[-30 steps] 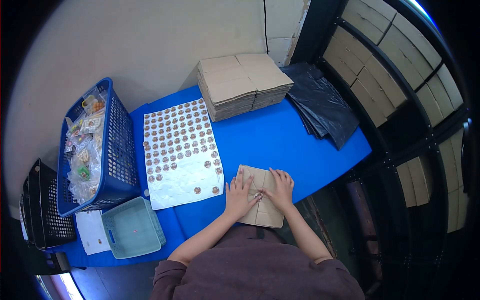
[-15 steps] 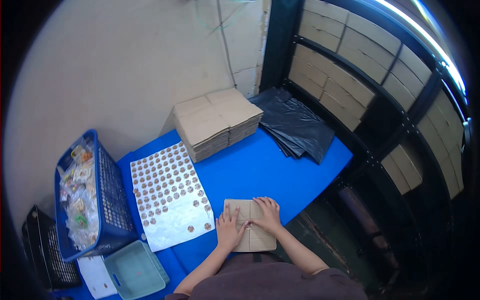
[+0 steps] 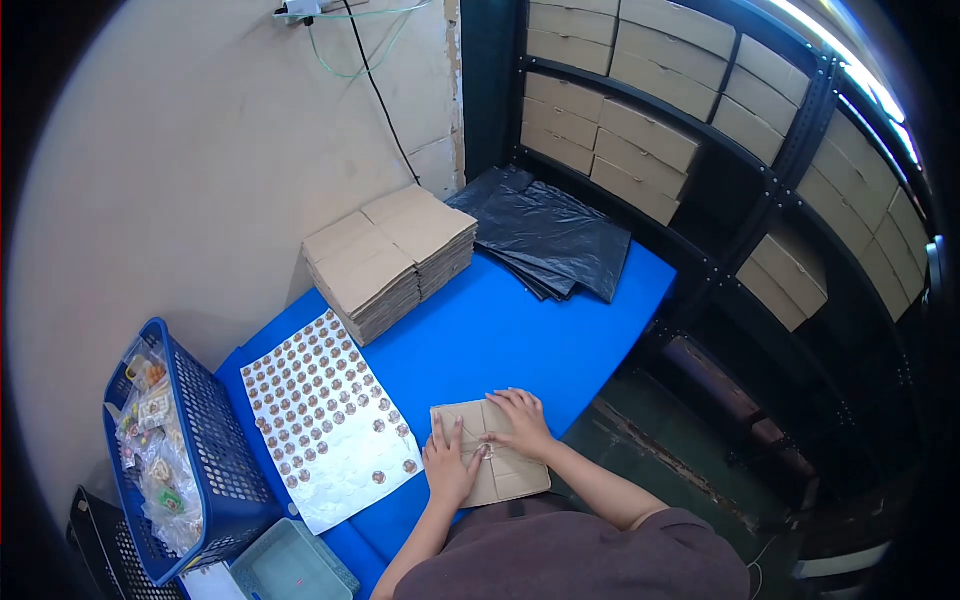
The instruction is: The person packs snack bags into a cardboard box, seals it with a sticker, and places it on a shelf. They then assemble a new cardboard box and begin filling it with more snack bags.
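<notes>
A folded brown cardboard box (image 3: 515, 481) lies at the table's front edge, right against my body. My left hand (image 3: 450, 470) rests on its left side, fingers spread, the thumb reaching to the middle. From the right, my right hand (image 3: 522, 430) lies over the upper part, fingers stretched out and thumb pointing inward. Both thumbs meet at a small round clear-looking sticker (image 3: 485, 452) on the centre seam, partly covered by them. To the left lies a white sheet of round brown stickers (image 3: 335, 505), its lower part bare.
Flat cardboard boxes (image 3: 360, 250) are stacked at the back of the blue table (image 3: 470, 340), beside black plastic bags (image 3: 560, 240). A blue basket (image 3: 225, 450) of packets and a grey-green tray (image 3: 300, 565) stand left. Shelves of boxes (image 3: 640, 145) line the right.
The head view has shifted and turned, so the stack, bags and shelves appear further left. Both hands stay on the cardboard box, thumbs still at the sticker.
</notes>
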`<state>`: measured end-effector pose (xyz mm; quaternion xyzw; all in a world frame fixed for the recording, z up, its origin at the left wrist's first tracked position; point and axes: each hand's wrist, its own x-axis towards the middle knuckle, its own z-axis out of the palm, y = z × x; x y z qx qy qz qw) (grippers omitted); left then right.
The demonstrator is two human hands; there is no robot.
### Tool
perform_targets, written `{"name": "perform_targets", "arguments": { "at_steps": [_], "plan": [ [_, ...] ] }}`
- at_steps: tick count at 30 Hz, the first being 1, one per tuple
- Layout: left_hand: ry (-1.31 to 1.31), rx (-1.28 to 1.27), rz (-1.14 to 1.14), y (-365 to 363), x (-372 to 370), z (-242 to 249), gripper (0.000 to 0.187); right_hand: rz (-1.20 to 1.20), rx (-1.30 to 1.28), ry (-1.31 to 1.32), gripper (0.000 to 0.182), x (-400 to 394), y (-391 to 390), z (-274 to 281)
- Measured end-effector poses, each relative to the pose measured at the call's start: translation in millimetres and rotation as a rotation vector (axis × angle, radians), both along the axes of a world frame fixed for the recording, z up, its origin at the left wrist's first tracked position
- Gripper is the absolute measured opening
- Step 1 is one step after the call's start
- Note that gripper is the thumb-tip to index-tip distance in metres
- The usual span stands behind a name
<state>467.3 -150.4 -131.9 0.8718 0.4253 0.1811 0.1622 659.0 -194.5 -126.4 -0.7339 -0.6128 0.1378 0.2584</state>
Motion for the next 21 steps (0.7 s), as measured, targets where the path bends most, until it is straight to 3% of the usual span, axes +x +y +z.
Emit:
{"name": "perform_targets", "arguments": {
  "at_steps": [21],
  "plan": [
    [0.015,-0.047,0.003,0,2,-2,0.067,0.139,-0.173,0.049,0.100,17,-1,6]
  ]
}}
